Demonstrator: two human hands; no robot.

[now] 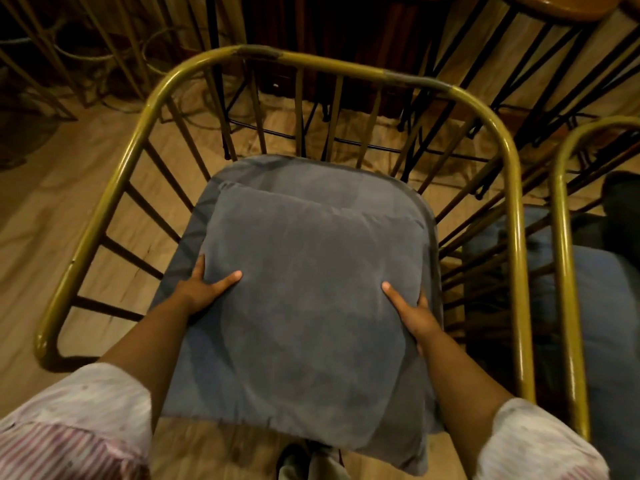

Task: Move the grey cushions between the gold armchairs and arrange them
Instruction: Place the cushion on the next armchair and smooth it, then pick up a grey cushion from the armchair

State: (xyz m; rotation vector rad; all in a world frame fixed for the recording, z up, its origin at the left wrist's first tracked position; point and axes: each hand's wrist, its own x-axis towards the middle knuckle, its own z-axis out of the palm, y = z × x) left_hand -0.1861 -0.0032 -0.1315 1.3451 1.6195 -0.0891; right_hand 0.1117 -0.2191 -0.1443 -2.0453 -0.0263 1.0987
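Note:
A square grey cushion [304,306] lies over the grey seat pad [277,171] of a gold metal armchair [145,112] in the middle of the view. My left hand [204,289] grips the cushion's left edge, thumb on top. My right hand [412,310] grips its right edge the same way. The cushion's near edge hangs past the seat front toward me. A second gold armchair [564,271] stands at the right with a grey cushion [602,306] on its seat, partly hidden by the bars.
Black wire-legged stools [540,64] with wooden seats crowd behind the chairs. Gold wire frames [86,46] stand at the back left. The floor [45,195] is light wood. A dark shape [620,195] sits on the far right chair. My feet [304,462] show below the cushion.

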